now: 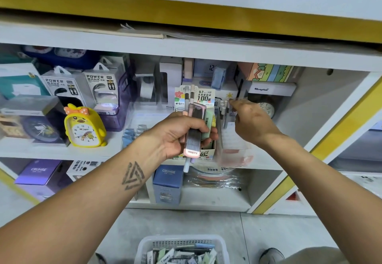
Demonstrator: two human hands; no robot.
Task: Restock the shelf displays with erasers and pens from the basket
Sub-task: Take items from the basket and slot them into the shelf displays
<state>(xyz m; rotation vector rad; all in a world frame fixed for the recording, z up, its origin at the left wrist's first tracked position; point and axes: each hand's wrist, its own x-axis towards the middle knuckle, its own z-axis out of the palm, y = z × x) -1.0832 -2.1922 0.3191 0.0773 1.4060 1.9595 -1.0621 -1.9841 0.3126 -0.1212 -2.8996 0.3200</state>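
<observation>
Access to the middle shelf: a yellow duck clock and power bank boxes are crowding the left; a clear pen display is blocking the centre; bare shelf space is lying open at far right.

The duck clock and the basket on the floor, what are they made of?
The duck clock looks like glossy yellow plastic: smooth, rounded, with shiny highlights. The basket looks like white moulded plastic, matte, with rows of small slots in its wall. Neither can be confirmed by look alone.
</observation>
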